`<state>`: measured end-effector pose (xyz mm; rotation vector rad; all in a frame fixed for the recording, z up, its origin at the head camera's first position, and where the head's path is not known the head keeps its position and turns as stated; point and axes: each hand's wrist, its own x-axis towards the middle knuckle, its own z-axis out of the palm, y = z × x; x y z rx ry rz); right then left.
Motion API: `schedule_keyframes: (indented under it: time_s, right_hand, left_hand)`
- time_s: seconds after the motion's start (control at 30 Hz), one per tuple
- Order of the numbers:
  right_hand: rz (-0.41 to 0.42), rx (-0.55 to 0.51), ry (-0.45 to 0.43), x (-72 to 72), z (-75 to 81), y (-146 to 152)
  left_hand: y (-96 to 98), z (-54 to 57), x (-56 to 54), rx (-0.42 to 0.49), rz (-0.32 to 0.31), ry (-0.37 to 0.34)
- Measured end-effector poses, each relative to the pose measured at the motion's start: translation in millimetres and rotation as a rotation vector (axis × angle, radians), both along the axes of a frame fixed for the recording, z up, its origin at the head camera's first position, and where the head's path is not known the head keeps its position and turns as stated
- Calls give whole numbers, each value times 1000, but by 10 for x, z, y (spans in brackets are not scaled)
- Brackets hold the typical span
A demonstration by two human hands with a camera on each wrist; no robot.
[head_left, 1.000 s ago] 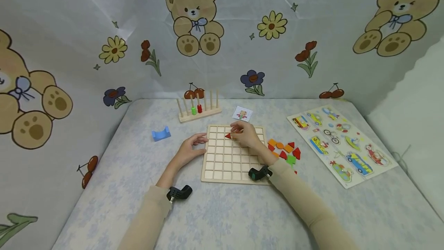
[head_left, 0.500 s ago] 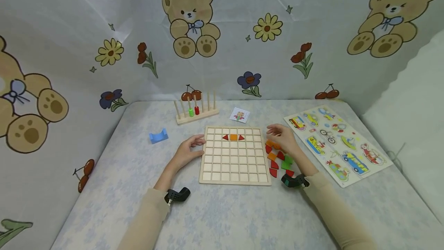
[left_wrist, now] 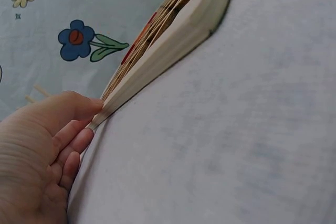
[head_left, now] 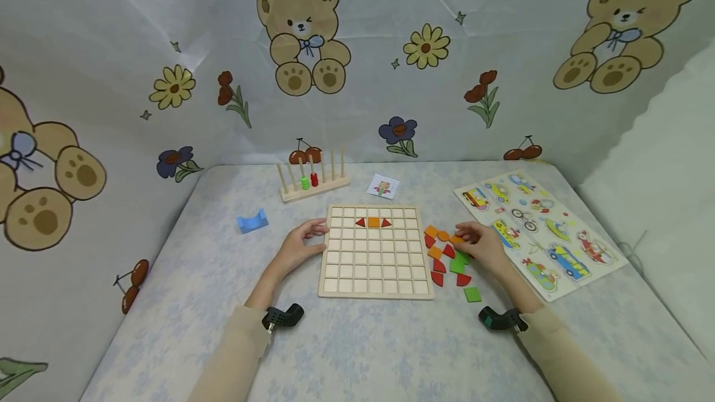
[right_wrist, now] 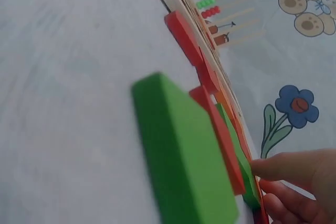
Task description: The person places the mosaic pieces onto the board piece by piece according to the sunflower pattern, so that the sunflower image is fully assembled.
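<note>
Looking from the head view, finding the left hand (head_left: 301, 242) along the left edge of the wooden grid board (head_left: 375, 272), with thumb and fingers loosely bent against the rim, released rather than clenched. Lying flat mid-table and carrying, in the second row from the back, an orange square (head_left: 373, 222) between two red triangles (head_left: 360, 223) with tips pointing outward. Seeing the right hand (head_left: 485, 248) at the right side of the loose pieces (head_left: 439, 265), with bent fingers at an orange piece (head_left: 456, 239). Cannot tell about a firm grasp on it. Noting also, nearer the person and slightly apart, a green square (head_left: 472, 294). Noting behind the board a pattern card (head_left: 383, 187) and a peg stand (head_left: 315, 190) with green and red beads; to the left, a blue curved piece (head_left: 252, 222); to the right, a picture puzzle (head_left: 540, 236).

Turning to the left wrist view, finding the left thumb and fingers at the board's side, touching without clenching.

Turning to the right wrist view, seeing the green square large in the foreground, away from the fingers, and the thumb tip at a green piece (right_wrist: 249, 192) farther back. Cannot tell there, either, about anything pinched.
</note>
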<state>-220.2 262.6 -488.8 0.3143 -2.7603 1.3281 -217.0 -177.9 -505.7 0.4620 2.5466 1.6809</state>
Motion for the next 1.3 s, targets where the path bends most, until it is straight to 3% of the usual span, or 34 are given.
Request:
schedule_keyframes:
  time_s: [0.47,0.7,0.83,1.1,1.3]
  right_hand:
    - [-22,71,22,19,7,-21]
    - [-12,-12,-12,-16,-13,-2]
    - [-9,-70,-34,-46,66,-90]
    - [108,-176,-38,-206,241,-799]
    - [240,-229,-64,-294,185,-1390]
  left_hand:
    - [-21,-34,-23,-13,7,-27]
    - [-24,-33,-12,-7,4,-6]
    - [-19,-31,-11,-10,5,-9]
    - [-28,-22,-4,-6,13,-11]
    - [-38,-34,-3,-1,-2,-15]
